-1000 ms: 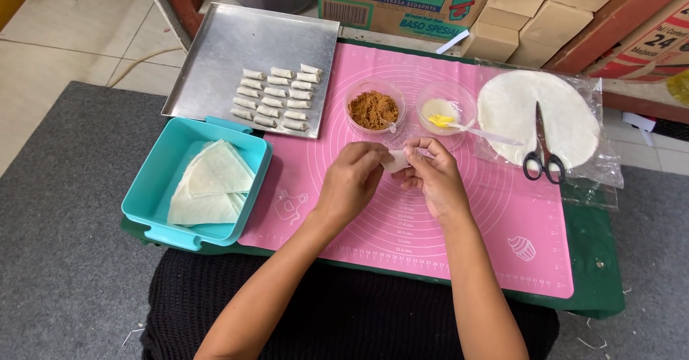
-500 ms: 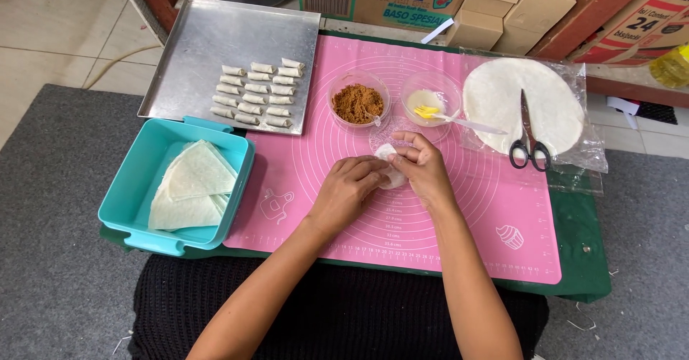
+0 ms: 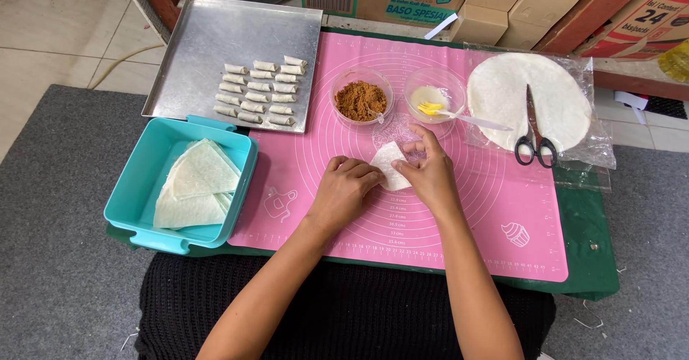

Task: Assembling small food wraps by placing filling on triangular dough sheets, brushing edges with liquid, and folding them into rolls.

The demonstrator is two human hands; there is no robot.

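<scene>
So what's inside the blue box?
The blue box holds a stack of thin white wrapper pieces, cut like wedges. You can see the top few. How many lie beneath is hidden, and so is most of the box's bottom.

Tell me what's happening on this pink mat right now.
A person is working a small white wrapper piece on the pink mat, with the left hand and right hand both on it. Finished little rolls sit in rows on the metal tray. A bowl of brown filling, a bowl with a brush, round wrappers with scissors and a teal box of cut wrappers surround them.
</scene>
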